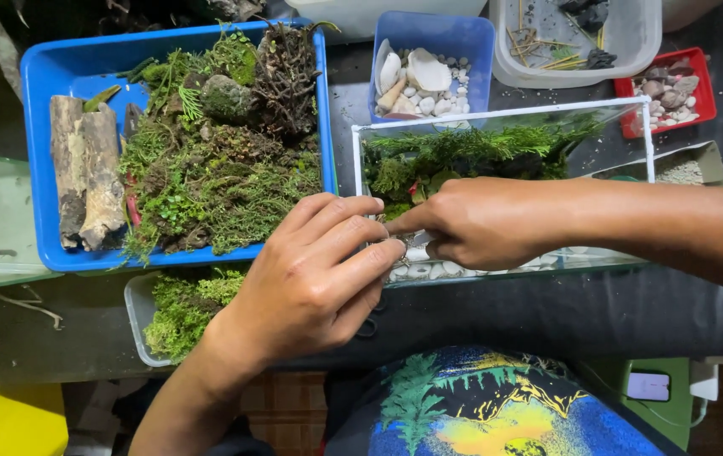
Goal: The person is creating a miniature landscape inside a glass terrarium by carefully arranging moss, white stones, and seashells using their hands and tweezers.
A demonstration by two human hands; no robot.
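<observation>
I am reaching both of my hands into a glass tank (649,135) that is sitting on the dark table (547,312) in front of me. My right hand (484,221) is coming in from the right side. Its pointing finger is sticking out to the left and poking down near the green plants (463,152) in the tank, and its other fingers are curling under. I cannot tell if it is pinching anything.

My left hand (315,270) is coming up from below. Its fingers are lying flat and close together, and their tips are resting at the left front corner of the tank. They are just beside my right pointing finger. This hand is not wrapping around anything that I can see.

The white pebbles (419,263) are lying on the tank floor, right under my two hands, next to my left fingertips. The green plants are growing along the back of the tank, just behind my right hand.

To the left of the tank, a big blue tray (40,76) is holding moss (218,181), roots and a piece of wood (84,173). A small tub of moss (182,308) is sitting below it, next to my left wrist. Behind the tank, a blue box (463,38) is holding shells and stones, and a little red box (699,80) is holding more stones.
</observation>
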